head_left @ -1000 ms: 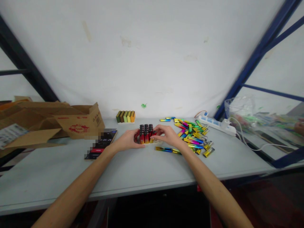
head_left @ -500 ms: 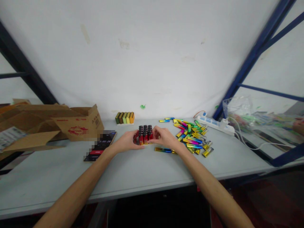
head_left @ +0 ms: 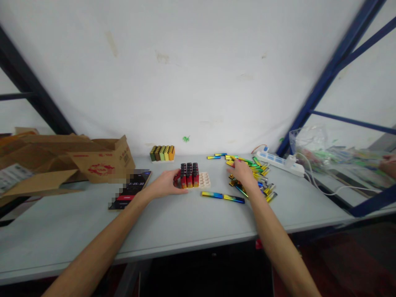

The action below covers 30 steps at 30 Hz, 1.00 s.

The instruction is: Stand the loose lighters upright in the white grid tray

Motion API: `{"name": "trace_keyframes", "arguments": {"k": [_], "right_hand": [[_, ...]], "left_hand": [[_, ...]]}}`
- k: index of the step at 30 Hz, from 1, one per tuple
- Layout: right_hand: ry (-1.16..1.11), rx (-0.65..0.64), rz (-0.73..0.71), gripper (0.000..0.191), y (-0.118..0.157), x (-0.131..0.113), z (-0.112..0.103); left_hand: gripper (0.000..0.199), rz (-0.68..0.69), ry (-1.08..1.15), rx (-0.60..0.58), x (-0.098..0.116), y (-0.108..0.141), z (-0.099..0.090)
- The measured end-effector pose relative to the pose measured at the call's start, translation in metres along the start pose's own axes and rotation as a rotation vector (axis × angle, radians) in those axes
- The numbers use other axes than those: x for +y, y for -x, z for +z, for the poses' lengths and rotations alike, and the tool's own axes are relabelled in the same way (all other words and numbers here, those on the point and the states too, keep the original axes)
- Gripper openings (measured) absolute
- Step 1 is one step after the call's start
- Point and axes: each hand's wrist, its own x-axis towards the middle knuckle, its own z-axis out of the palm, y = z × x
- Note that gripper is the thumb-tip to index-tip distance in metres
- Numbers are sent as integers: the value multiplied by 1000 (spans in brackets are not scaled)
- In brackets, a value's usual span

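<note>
Black-topped red lighters (head_left: 189, 175) stand upright in rows in a white tray (head_left: 204, 180), whose right part shows bare slots. Curled around the left end of these rows, my left hand (head_left: 165, 183) has its thumb at the front and its fingers behind. My right hand (head_left: 243, 172) is over a loose pile of shiny multicoloured lighters (head_left: 262, 169), fingers bent and close together at its left side. What its fingertips hold, if anything, is hidden. Two blue-and-yellow lighters (head_left: 212, 194) lie end to end in front of the tray.
A second white tray of green, brown and yellow lighters (head_left: 162, 153) stands by the wall. To the left are an open cardboard box (head_left: 102, 163) and a phone (head_left: 131, 189). A power strip (head_left: 280, 162) with cables lies at right, beside a blue metal frame (head_left: 321, 82).
My right hand has left the right side of the red lighters and moved right to the loose pile, uncovering the tray's bare slots. My left hand stays in place.
</note>
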Motion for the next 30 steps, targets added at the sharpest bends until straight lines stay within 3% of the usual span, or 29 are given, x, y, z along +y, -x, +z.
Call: {"name": "trace_keyframes", "arguments": {"k": [3, 7, 11, 15, 19, 26, 30], "right_hand": [[23, -28, -26, 43, 0, -8, 6], [23, 36, -25, 42, 2, -12, 9], [8, 86, 39, 44, 1, -3, 7], [-10, 53, 27, 47, -5, 5, 6], [-64, 36, -78, 37, -12, -1, 12], [-290, -11, -285, 42, -12, -17, 20], [-320, -45, -494, 11, -6, -27, 19]], "left_hand": [[59, 7, -9, 3, -1, 0, 0], [58, 14, -4, 5, -2, -1, 1], [58, 7, -9, 8, -1, 0, 1], [56, 3, -15, 7, 0, 0, 0], [56, 6, -7, 8, 1, 0, 0], [63, 0, -18, 3, 2, 0, -1], [63, 3, -16, -1, 1, 0, -1]]}}
